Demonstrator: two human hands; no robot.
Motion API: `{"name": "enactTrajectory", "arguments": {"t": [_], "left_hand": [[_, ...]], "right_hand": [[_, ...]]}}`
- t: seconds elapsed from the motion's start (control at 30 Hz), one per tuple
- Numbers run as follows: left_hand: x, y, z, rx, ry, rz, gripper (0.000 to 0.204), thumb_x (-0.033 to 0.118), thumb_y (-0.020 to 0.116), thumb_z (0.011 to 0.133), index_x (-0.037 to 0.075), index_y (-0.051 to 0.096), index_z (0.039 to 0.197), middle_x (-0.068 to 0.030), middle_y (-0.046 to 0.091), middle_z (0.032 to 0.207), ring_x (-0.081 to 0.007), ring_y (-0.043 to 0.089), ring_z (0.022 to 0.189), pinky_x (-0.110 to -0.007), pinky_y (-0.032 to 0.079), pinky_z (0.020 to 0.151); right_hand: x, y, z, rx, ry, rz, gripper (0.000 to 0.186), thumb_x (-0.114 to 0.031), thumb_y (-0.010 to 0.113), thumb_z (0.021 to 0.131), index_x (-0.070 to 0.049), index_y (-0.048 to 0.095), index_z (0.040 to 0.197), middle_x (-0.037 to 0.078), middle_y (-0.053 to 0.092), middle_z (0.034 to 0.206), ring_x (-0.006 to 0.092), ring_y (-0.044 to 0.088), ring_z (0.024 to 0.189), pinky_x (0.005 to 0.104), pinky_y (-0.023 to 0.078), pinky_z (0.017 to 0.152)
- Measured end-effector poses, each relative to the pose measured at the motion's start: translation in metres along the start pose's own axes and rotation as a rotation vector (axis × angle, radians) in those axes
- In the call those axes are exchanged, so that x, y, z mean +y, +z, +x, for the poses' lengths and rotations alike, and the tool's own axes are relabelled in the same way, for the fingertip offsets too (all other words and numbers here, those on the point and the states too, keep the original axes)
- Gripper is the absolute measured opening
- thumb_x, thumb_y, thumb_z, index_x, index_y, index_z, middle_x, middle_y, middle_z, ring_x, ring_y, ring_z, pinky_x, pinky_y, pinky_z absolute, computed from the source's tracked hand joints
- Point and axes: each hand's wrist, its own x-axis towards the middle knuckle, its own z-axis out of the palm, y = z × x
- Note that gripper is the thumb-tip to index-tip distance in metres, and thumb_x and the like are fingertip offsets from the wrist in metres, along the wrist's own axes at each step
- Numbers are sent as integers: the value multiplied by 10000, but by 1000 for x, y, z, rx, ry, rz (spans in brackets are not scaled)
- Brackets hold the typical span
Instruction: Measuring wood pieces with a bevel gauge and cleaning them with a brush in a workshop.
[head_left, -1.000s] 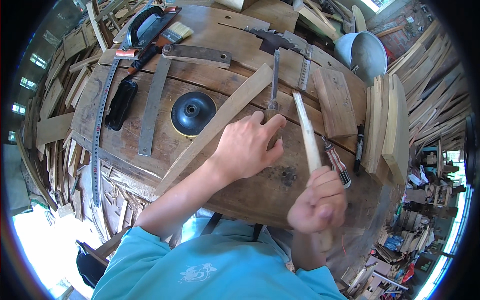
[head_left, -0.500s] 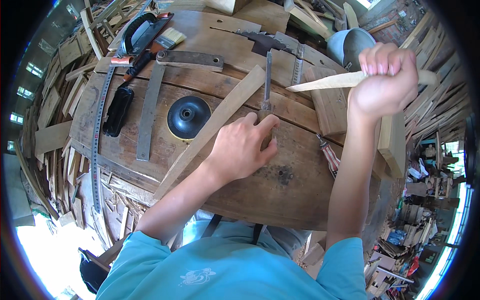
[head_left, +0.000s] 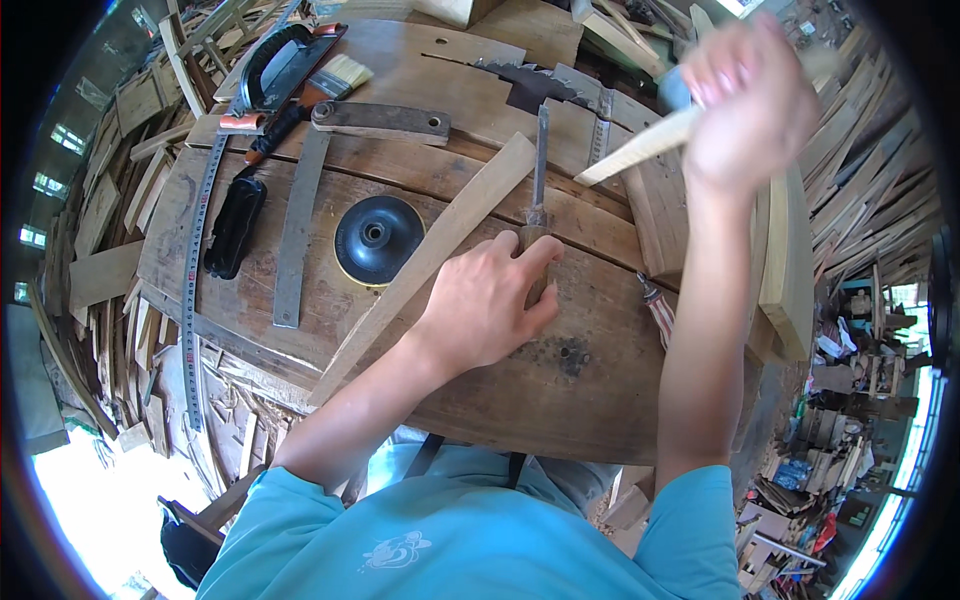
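My left hand [head_left: 485, 300] is closed round the wooden handle of a chisel [head_left: 541, 165] at the middle of the workbench, its narrow grey blade pointing away from me. Raised over the right side, my right hand [head_left: 748, 120] grips a pale tapered strip of wood [head_left: 640, 147]; the hand is blurred and the strip's far end smeared. A long, slightly bent wooden strip [head_left: 440, 258] lies slantwise just left of the chisel. Farther left sit a round black sanding pad [head_left: 378, 240] and a sliding bevel [head_left: 300, 240] with a wooden stock.
A tape measure [head_left: 200, 235], a black case [head_left: 236, 230], a paintbrush [head_left: 343, 75] and a black-handled saw [head_left: 285, 75] lie along the bench's left side. Wood blocks [head_left: 785, 280] and a red-and-white handled tool [head_left: 660, 310] are at right. Scrap wood [head_left: 105, 210] surrounds the bench.
My right hand has shifted left and upward, turning the tapered strip to a steeper slant. My left hand stays on the chisel handle, almost unmoved.
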Motion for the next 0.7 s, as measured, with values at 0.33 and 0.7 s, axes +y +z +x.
{"name": "enactTrajectory", "arguments": {"t": [0.33,0.7], "left_hand": [[-3,1,-2,28,1,28,303,249,674,927,130,608,1198,-120,558,830,-316,648,750,-449,540,665],[0,2,0,26,13,19,326,256,685,925,128,612,1215,-124,564,835,-319,648,748,-453,538,665]], "right_hand": [[-44,-55,-49,-2,-36,213,381,-247,343,1045,-171,359,671,-11,384,598,132,352,521,296,301,526],[-83,-125,0,192,108,190,327,-214,434,960,-179,334,651,-9,361,600,122,346,536,304,307,557]]}}
